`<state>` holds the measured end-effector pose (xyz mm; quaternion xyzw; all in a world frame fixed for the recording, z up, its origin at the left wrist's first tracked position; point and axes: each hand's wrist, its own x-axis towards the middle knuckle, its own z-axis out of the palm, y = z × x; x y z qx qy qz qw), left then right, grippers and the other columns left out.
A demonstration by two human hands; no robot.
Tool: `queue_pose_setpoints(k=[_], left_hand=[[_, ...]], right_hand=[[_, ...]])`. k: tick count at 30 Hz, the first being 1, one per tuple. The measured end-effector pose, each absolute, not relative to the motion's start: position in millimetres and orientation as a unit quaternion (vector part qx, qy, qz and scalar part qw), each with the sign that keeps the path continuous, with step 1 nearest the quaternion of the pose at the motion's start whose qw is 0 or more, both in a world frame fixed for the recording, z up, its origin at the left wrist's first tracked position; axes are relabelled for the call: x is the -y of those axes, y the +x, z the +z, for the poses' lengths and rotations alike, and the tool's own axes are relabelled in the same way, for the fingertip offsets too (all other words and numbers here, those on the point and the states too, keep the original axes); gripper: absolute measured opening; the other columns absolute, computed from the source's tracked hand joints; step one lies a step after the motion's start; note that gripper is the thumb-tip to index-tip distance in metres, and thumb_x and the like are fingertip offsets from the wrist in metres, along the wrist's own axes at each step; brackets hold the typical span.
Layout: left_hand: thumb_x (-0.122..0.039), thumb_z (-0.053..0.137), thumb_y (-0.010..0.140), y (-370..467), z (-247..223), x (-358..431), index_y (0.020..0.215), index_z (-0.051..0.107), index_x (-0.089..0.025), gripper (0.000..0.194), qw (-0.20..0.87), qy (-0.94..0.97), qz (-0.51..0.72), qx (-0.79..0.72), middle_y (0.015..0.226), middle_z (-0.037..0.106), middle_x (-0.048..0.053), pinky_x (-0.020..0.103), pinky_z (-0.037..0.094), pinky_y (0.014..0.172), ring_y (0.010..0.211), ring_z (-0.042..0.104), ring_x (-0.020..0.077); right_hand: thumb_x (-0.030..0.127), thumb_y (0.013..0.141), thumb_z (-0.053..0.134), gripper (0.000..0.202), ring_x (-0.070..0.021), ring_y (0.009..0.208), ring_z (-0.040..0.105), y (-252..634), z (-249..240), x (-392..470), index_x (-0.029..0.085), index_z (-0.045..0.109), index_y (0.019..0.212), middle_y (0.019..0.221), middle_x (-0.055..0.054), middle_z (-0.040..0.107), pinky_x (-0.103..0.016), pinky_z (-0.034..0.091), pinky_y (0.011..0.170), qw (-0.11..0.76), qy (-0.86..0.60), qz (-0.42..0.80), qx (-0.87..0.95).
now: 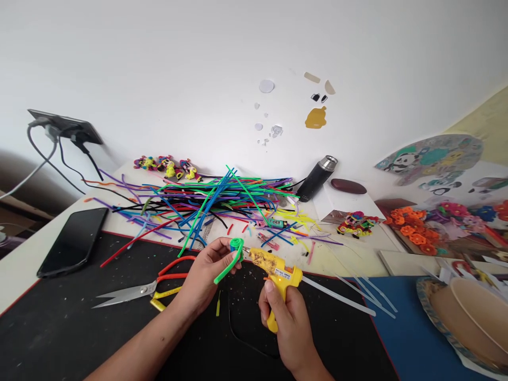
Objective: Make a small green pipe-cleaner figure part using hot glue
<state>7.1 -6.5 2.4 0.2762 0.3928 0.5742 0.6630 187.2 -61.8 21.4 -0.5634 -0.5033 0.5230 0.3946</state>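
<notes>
My left hand pinches a green pipe cleaner wound into a small coil, with some blue showing at its side. Its loose green tail hangs down to the left. Closed round the handle of a yellow hot glue gun is my right hand. The gun's nozzle points left and is at the coil's right side; whether it touches cannot be made out. A clear glue stick sticks out of the gun's back. Left of my left hand lie scissors with red and yellow handles, blades apart.
Pipe cleaners of many colours lie heaped behind my hands. A phone is at the left, a black flask by the wall. Spare glue sticks and a bowl are at the right. Small figures stand at the back.
</notes>
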Motion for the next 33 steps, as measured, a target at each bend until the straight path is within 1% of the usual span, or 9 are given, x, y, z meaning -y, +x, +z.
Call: queue_pose_setpoints(k=[3, 8, 14, 19, 22, 33], left_hand=[[-0.038, 0.102, 0.065, 7.6, 1.9, 6.7, 0.088, 0.075, -0.018, 0.041, 0.659, 0.276, 0.578, -0.393, 0.078, 0.071, 0.001, 0.024, 0.050, 0.061, 0.064, 0.064, 0.0134], [-0.040, 0.102, 0.064, 8.3, 3.5, 6.9, 0.087, 0.073, -0.018, 0.042, 0.655, 0.278, 0.583, -0.392, 0.080, 0.070, 0.002, 0.024, 0.048, 0.060, 0.066, 0.061, 0.0142], [-0.039, 0.102, 0.064, 8.1, 5.6, 7.2, 0.087, 0.073, -0.018, 0.043, 0.644, 0.285, 0.583, -0.404, 0.082, 0.070, 0.002, 0.026, 0.047, 0.065, 0.071, 0.061, 0.0152], [-0.040, 0.100, 0.068, 7.0, 5.4, 7.2, 0.088, 0.073, -0.018, 0.040, 0.652, 0.282, 0.580, -0.398, 0.079, 0.069, 0.002, 0.025, 0.045, 0.061, 0.067, 0.059, 0.0151], [-0.041, 0.099, 0.069, 6.7, 5.3, 7.1, 0.087, 0.073, -0.018, 0.039, 0.652, 0.290, 0.577, -0.397, 0.077, 0.068, 0.002, 0.026, 0.045, 0.061, 0.066, 0.059, 0.0151], [-0.044, 0.102, 0.063, 7.3, 7.3, 7.3, 0.084, 0.074, -0.018, 0.044, 0.660, 0.275, 0.571, -0.403, 0.073, 0.066, -0.001, 0.024, 0.047, 0.060, 0.061, 0.057, 0.0124]], right_hand=[[0.079, 0.097, 0.051, 0.070, -0.0136, 0.051, 0.043, 186.8, 20.7, 62.2, 0.022, 0.049, 0.057, 0.053, 0.000, 0.044, -0.029, 0.034, 0.053, 0.395, -0.559, 0.526, 0.504], [0.077, 0.099, 0.051, 0.069, -0.0139, 0.052, 0.044, 187.4, 18.3, 62.9, 0.021, 0.049, 0.058, 0.054, 0.000, 0.045, -0.029, 0.034, 0.054, 0.391, -0.561, 0.524, 0.508], [0.077, 0.099, 0.051, 0.070, -0.0133, 0.051, 0.042, 187.7, 14.1, 62.6, 0.021, 0.049, 0.057, 0.053, 0.001, 0.044, -0.029, 0.033, 0.053, 0.399, -0.559, 0.518, 0.509], [0.075, 0.100, 0.051, 0.069, -0.0134, 0.051, 0.043, 189.0, 11.8, 63.4, 0.021, 0.050, 0.058, 0.053, 0.000, 0.045, -0.028, 0.034, 0.053, 0.402, -0.555, 0.518, 0.511], [0.076, 0.099, 0.051, 0.070, -0.0134, 0.050, 0.042, 189.1, 13.1, 63.2, 0.021, 0.050, 0.057, 0.053, 0.000, 0.045, -0.029, 0.034, 0.053, 0.402, -0.556, 0.519, 0.510], [0.078, 0.097, 0.053, 0.069, -0.0129, 0.050, 0.041, 188.5, 13.5, 61.8, 0.021, 0.049, 0.057, 0.053, 0.001, 0.043, -0.029, 0.032, 0.052, 0.409, -0.563, 0.529, 0.486]])
